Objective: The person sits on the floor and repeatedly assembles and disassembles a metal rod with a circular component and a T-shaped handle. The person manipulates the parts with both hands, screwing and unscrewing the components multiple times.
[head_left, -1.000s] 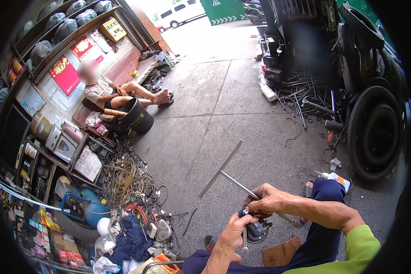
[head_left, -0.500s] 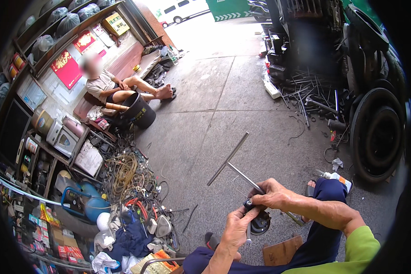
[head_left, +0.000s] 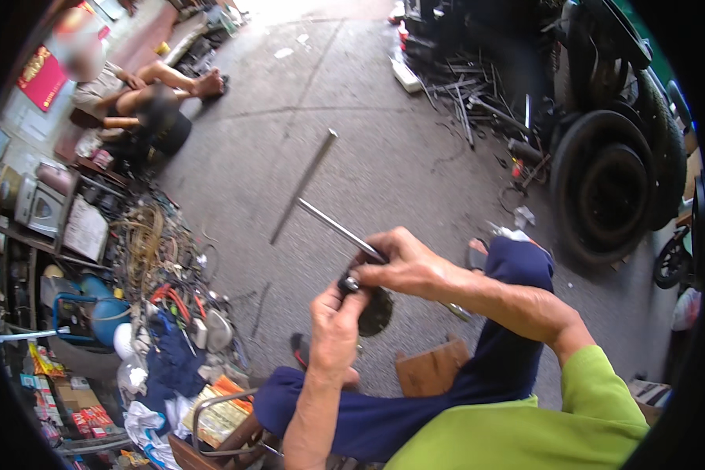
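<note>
My right hand (head_left: 403, 262) is closed round the shaft of a metal T-handle wrench (head_left: 337, 225). Its plain crossbar points up and away, over the floor. Below and to the left, my left hand (head_left: 335, 329) pinches a small black part with a shiny bolt head (head_left: 352, 283) between thumb and fingers. A dark round disc (head_left: 377, 312) hangs just under the two hands, seemingly joined to that part; my fingers hide the join. The hands are close together, nearly touching, above my knees. Where the wrench's far end lies is hidden behind my right hand.
A low wooden stool (head_left: 432, 366) stands between my feet. To the left lie heaped cables (head_left: 153, 243), cloths and a blue tank (head_left: 108, 309). At the right are a large wheel (head_left: 603, 188) and scattered metal rods (head_left: 466, 106). A person (head_left: 137, 82) sits at far left beside a black bucket (head_left: 168, 129).
The view has swung right and down, so the surroundings sit further left and higher. Both hands keep their hold on the wrench and black part, appearing further left and higher.
</note>
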A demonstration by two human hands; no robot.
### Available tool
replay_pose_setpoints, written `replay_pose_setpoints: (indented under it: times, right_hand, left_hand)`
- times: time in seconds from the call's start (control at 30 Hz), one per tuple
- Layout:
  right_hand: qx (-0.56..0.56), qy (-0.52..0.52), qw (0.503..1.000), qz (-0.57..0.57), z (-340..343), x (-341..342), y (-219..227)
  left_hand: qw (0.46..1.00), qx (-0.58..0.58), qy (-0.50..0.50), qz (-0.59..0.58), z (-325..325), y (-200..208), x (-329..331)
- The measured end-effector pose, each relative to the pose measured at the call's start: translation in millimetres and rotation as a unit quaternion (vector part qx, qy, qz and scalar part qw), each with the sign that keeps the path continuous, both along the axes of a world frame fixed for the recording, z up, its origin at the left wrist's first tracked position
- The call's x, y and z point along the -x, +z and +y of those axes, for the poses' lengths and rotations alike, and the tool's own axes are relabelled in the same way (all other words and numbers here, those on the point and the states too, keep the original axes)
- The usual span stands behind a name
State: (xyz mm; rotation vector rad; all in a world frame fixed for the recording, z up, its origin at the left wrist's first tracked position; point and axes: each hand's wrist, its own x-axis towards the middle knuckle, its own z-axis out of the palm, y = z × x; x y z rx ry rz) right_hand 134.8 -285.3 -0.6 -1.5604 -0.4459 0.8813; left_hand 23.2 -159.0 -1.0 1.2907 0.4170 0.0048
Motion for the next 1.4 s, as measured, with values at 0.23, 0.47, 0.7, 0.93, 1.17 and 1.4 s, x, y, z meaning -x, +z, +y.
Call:
replay_pose_setpoints:
  times: [0.23,0.47,0.7,0.93,1.17,1.4]
  right_hand:
    - [-0.021,-0.019,0.999,0.032,-2,-1,2]
    - [-0.044,-0.073,0.995,0.046,2,4,18]
    - [-0.076,-0.061,0.995,0.016,6,11,23]
    - [-0.103,-0.057,0.993,-0.028,11,18,13]
    - [-0.085,-0.042,0.994,-0.048,11,22,16]
    - [-0.081,-0.064,0.993,-0.063,15,22,17]
  left_hand:
    - [0.997,-0.036,0.008,-0.062,-2,-7,-2]
    - [0.96,-0.259,0.046,-0.093,4,4,-6]
    - [0.899,-0.394,0.107,-0.156,5,-3,-12]
    - [0.866,-0.442,0.108,-0.207,4,-5,-14]
    - [0.848,-0.469,0.094,-0.227,5,-8,-13]
    - [0.852,-0.46,0.091,-0.233,8,-3,-13]
